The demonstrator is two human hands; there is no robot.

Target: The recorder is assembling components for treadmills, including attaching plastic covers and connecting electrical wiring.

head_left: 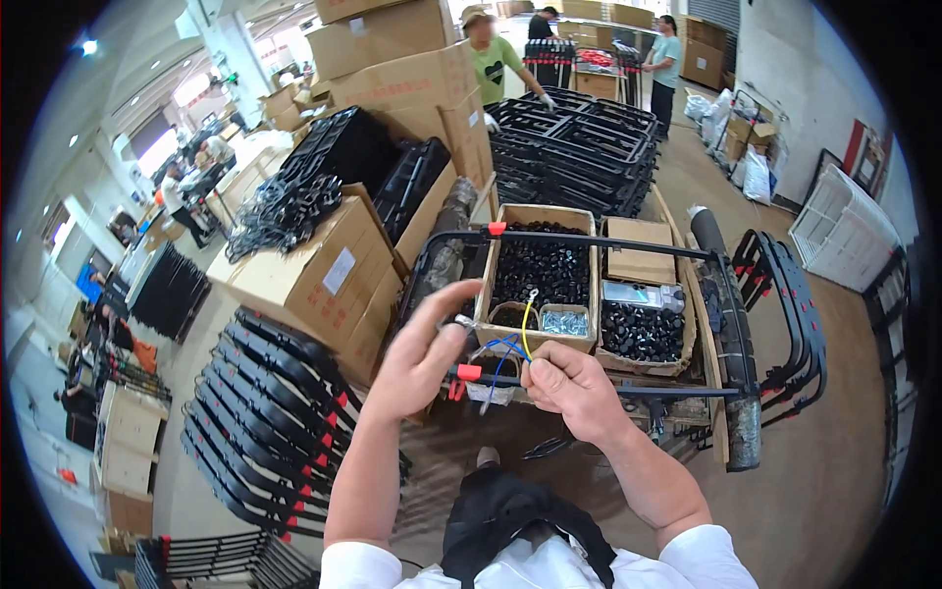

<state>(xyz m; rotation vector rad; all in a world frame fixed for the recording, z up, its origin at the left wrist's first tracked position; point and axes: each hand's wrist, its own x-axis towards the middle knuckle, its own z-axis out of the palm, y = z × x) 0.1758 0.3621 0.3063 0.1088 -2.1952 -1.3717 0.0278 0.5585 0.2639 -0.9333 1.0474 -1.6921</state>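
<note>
Open floor (854, 461) lies at the lower right of the frame, free to pass. At centre, a black tube frame (599, 243) rings the cardboard boxes (545, 275) of black parts (packed close together). Stacked black frames (265, 412) crowd the lower left, big cartons (324, 275) the upper left.

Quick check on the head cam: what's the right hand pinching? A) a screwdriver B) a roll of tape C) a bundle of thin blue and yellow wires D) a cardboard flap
C: the right hand is closed on thin blue and yellow wires just above the black metal frame bar, while the left hand pinches near the red clip.
</note>
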